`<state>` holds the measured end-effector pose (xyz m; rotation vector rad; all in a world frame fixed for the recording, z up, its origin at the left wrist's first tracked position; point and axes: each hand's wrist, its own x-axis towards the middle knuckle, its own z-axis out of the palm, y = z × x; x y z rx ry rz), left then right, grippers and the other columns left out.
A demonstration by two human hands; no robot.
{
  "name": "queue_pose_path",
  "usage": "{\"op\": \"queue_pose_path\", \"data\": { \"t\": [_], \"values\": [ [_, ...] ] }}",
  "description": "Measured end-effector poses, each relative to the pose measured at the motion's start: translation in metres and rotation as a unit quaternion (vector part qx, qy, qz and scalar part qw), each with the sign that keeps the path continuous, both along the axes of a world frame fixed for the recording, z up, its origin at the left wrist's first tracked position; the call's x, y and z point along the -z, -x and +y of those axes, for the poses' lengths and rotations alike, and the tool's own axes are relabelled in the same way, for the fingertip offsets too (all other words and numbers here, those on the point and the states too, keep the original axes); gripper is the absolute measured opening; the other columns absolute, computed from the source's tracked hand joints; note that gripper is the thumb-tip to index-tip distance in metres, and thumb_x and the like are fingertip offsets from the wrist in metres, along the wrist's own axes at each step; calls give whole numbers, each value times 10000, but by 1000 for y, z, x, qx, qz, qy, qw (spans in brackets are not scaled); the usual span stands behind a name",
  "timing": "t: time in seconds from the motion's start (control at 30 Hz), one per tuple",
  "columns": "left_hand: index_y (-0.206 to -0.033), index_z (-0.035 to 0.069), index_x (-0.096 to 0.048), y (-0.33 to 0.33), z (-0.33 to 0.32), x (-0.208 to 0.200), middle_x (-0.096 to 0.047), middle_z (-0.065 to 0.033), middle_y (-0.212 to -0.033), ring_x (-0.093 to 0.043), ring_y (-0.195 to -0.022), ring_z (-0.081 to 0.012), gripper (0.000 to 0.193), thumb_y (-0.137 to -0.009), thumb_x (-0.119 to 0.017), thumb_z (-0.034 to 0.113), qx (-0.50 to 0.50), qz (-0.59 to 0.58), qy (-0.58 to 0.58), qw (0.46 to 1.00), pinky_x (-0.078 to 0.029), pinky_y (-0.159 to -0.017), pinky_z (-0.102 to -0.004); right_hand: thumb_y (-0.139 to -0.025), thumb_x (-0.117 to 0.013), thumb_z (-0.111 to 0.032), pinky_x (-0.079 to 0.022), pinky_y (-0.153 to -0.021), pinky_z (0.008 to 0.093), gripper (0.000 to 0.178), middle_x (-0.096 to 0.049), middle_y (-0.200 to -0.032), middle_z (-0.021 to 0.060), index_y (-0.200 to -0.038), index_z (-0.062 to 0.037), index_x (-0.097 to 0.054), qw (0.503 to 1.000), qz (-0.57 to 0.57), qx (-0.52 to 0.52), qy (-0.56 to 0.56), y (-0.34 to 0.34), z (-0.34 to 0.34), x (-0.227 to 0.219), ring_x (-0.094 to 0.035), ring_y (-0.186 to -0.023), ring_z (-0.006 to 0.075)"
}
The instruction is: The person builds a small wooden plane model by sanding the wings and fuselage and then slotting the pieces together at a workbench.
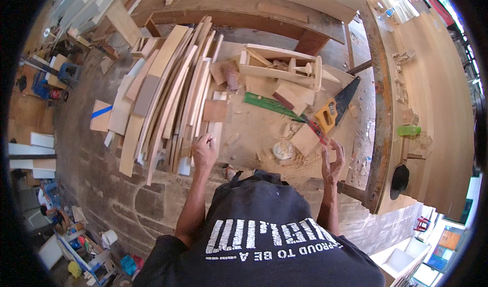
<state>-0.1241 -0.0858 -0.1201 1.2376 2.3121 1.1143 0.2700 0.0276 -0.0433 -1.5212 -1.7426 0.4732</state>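
Observation:
My left hand is closed beside the right edge of a stack of long boards; whether anything is inside its fingers is hidden. Close to it lie a pale strip and a square brown wood piece. My right hand is pinched at the end of a slim red and dark tool, whose exact kind I cannot make out. The tool points toward a green straight strip. Just beyond it, a handsaw with a yellow handle lies on the bench.
A wooden tool tote holds offcuts at the back. A round tin stands amid wood shavings near my body. On the right-hand bench are a green bottle and a black cap-like object. Another person is at far left.

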Motion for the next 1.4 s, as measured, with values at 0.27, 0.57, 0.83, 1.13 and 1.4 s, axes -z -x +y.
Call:
{"op": "queue_pose_path", "data": {
  "t": [0.27,0.57,0.83,1.13,1.4],
  "values": [
    [-994,0,-688,9,-39,16,-668,-160,-925,-626,-908,-340,174,-848,-662,91,52,63,54,995,-503,-807,-431,-859,-658,-31,-499,-709,305,143,-649,-810,87,-993,11,-684,999,3,-28,24,62,-59,24,-610,-741,170],
    [-966,33,-674,-24,17,25,-647,-118,-994,-564,-1010,-307,216,-852,-698,215,210,169,51,962,-472,-872,-440,-848,-654,-87,-507,-678,376,146,-649,-805,192,-959,3,-683,982,4,-101,162,105,-121,34,-659,-740,309],
    [-994,24,-684,-21,37,28,-643,-143,-1008,-594,-984,-324,267,-871,-685,261,180,175,48,967,-495,-861,-447,-846,-651,-92,-523,-702,359,150,-696,-796,180,-958,-17,-715,983,11,79,167,41,-64,66,-689,-747,276],
    [-1019,-4,-689,10,-21,17,-654,-165,-945,-645,-880,-319,205,-880,-646,141,59,54,120,990,-518,-798,-411,-813,-674,-99,-518,-745,389,270,-642,-971,169,-1075,-32,-682,941,-75,-218,246,26,-39,78,-657,-897,312],
    [-1022,40,-704,-72,-9,12,-665,-127,-1002,-632,-952,-335,189,-875,-628,133,239,79,49,966,-523,-843,-421,-842,-644,-74,-507,-783,411,262,-614,-1023,188,-1099,-25,-662,974,-30,-164,151,6,-51,103,-627,-929,372]
  ]
}}
